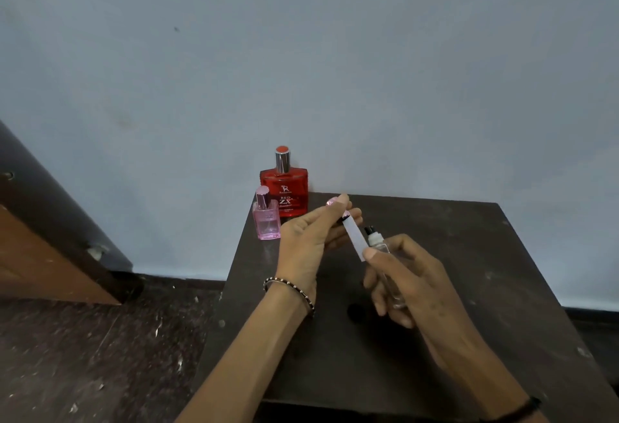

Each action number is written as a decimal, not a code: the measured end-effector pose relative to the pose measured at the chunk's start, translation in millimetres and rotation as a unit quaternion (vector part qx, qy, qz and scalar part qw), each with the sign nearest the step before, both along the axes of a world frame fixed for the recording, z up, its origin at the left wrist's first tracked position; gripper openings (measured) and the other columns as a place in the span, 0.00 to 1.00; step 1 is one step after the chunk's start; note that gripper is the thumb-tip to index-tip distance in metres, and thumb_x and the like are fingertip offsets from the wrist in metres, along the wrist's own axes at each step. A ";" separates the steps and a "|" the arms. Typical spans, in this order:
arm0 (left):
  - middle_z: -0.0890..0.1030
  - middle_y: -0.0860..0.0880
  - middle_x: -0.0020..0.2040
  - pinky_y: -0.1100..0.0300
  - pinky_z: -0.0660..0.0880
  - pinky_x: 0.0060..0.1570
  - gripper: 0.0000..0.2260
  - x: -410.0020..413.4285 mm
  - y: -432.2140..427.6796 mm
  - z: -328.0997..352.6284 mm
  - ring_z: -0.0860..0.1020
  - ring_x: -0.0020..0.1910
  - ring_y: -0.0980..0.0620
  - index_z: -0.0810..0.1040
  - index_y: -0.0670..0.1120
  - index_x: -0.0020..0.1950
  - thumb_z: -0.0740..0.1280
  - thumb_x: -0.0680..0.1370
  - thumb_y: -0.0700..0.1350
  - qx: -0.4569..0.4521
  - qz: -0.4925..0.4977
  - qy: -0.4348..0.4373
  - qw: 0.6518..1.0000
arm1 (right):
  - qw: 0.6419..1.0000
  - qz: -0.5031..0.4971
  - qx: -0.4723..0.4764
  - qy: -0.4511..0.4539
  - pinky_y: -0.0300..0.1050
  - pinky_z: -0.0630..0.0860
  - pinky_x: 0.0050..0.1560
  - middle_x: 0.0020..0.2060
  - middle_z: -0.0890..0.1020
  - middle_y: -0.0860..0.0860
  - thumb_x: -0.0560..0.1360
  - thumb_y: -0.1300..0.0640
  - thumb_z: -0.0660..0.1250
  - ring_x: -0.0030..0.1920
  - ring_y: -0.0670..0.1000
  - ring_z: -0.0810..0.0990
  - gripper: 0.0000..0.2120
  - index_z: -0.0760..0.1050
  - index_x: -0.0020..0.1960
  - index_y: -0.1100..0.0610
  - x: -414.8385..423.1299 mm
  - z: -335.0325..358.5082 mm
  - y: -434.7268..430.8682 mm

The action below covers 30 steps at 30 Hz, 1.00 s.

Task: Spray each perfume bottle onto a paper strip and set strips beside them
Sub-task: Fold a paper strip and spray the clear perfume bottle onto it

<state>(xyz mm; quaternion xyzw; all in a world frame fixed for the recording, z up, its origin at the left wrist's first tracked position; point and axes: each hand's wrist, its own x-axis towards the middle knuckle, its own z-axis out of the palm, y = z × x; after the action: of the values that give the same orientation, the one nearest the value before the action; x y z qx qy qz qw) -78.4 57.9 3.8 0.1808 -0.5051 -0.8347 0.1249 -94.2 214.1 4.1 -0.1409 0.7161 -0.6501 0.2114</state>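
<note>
My left hand [311, 235] pinches the top of a white paper strip [355, 238], which hangs down at a slant above the table. Just right of the strip, my right hand [405, 275] grips a clear glass perfume bottle [385, 255] with a white collar and black nozzle, uncapped, its nozzle close to the strip. A red perfume bottle [284, 193] with a silver cap stands at the table's far left corner. A small pink perfume bottle [266, 218] stands in front of it, capped.
The dark brown table [469, 255] stands against a pale blue wall [301, 54]. A small dark object, perhaps a cap [354, 313], lies on the table between my forearms. A wooden door [40, 242] is at the left above a speckled dark floor [100, 339].
</note>
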 end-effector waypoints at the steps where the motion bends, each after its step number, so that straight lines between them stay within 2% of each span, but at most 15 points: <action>1: 0.87 0.43 0.48 0.59 0.83 0.47 0.12 -0.2 1.4 0.4 0.86 0.50 0.48 0.86 0.43 0.49 0.74 0.72 0.50 0.008 -0.004 -0.003 1.000 | 1.000 -0.002 -0.010 -0.004 0.38 0.68 0.20 0.37 0.85 0.54 0.67 0.39 0.70 0.26 0.51 0.77 0.13 0.79 0.46 0.45 -0.5 1.5 1.9; 5: 0.87 0.42 0.49 0.59 0.83 0.45 0.12 -0.8 4.2 1.4 0.86 0.49 0.47 0.86 0.41 0.51 0.74 0.74 0.47 0.027 -0.022 -0.012 0.999 | 0.998 0.014 -0.056 -0.025 0.35 0.65 0.19 0.44 0.86 0.55 0.69 0.44 0.68 0.23 0.50 0.76 0.17 0.79 0.56 0.46 -2.6 8.7 5.3; 9: 0.87 0.42 0.50 0.57 0.83 0.47 0.11 -0.8 2.2 1.2 0.86 0.51 0.46 0.86 0.40 0.51 0.73 0.74 0.47 0.032 -0.028 -0.010 0.999 | 0.990 0.027 -0.123 -0.064 0.34 0.62 0.19 0.43 0.85 0.58 0.74 0.47 0.66 0.20 0.48 0.71 0.19 0.76 0.63 0.52 -7.0 13.7 6.0; 12: 0.87 0.42 0.50 0.56 0.83 0.48 0.11 -0.7 0.4 1.3 0.86 0.51 0.46 0.86 0.40 0.51 0.73 0.74 0.47 0.035 -0.030 -0.009 0.999 | 0.971 0.048 -0.195 -0.129 0.37 0.64 0.19 0.43 0.82 0.60 0.80 0.49 0.57 0.22 0.48 0.70 0.19 0.75 0.66 0.56 -7.9 13.1 10.9; 14: 0.87 0.42 0.50 0.56 0.83 0.47 0.11 -1.2 -0.4 1.1 0.86 0.51 0.46 0.86 0.40 0.50 0.73 0.75 0.47 0.036 -0.034 -0.007 0.999 | 0.964 0.071 -0.215 -0.137 0.37 0.67 0.20 0.43 0.81 0.60 0.81 0.49 0.56 0.25 0.50 0.73 0.19 0.76 0.66 0.56 -7.9 13.6 12.7; 17: 0.87 0.42 0.50 0.57 0.83 0.47 0.10 -2.4 -1.4 1.9 0.85 0.51 0.46 0.86 0.41 0.51 0.73 0.75 0.46 0.040 -0.039 -0.006 0.998 | 0.972 0.067 -0.193 -0.112 0.39 0.76 0.24 0.43 0.85 0.55 0.72 0.49 0.67 0.30 0.53 0.81 0.21 0.78 0.63 0.54 -9.4 16.9 10.0; 19: 0.87 0.42 0.50 0.56 0.83 0.47 0.11 -2.7 -1.9 2.1 0.85 0.51 0.46 0.85 0.40 0.52 0.73 0.74 0.46 0.041 -0.037 -0.005 0.998 | 0.975 0.043 -0.188 -0.112 0.39 0.79 0.26 0.42 0.86 0.54 0.68 0.49 0.69 0.32 0.53 0.84 0.20 0.80 0.60 0.52 -11.1 16.8 9.3; 22: 0.87 0.41 0.50 0.56 0.83 0.47 0.11 -3.3 -2.5 2.4 0.85 0.51 0.45 0.85 0.39 0.52 0.74 0.74 0.46 0.042 -0.035 -0.001 0.998 | 0.973 0.015 -0.208 -0.101 0.35 0.74 0.23 0.44 0.85 0.55 0.72 0.52 0.69 0.31 0.51 0.82 0.18 0.81 0.60 0.54 -14.3 14.3 9.8; 25: 0.87 0.41 0.50 0.56 0.83 0.47 0.11 -4.0 -3.3 3.1 0.86 0.51 0.46 0.85 0.39 0.53 0.74 0.74 0.45 0.035 -0.037 -0.001 0.999 | 0.976 -0.014 -0.206 -0.074 0.36 0.71 0.26 0.47 0.84 0.55 0.74 0.54 0.69 0.28 0.45 0.75 0.18 0.79 0.63 0.53 -21.3 10.9 13.1; 27: 0.87 0.42 0.50 0.56 0.83 0.48 0.10 -4.0 -3.8 2.8 0.86 0.51 0.47 0.85 0.40 0.52 0.74 0.75 0.45 0.018 -0.038 -0.002 0.999 | 0.981 -0.027 -0.183 -0.052 0.37 0.68 0.24 0.45 0.84 0.55 0.73 0.55 0.69 0.27 0.45 0.72 0.19 0.78 0.64 0.50 -25.9 8.6 16.8; 30: 0.87 0.43 0.49 0.57 0.83 0.48 0.06 -3.5 -3.1 2.4 0.86 0.51 0.48 0.87 0.44 0.49 0.74 0.75 0.45 0.000 -0.047 -0.002 0.999 | 0.994 -0.031 -0.101 0.030 0.37 0.65 0.23 0.41 0.79 0.53 0.76 0.58 0.66 0.25 0.45 0.69 0.17 0.77 0.62 0.44 -26.8 4.8 20.1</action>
<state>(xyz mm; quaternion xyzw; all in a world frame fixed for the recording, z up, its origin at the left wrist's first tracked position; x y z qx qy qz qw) -81.9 54.7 6.2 0.1584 -0.5128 -0.8395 0.0848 -121.0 234.2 8.9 -0.1585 0.6568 -0.7209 0.1544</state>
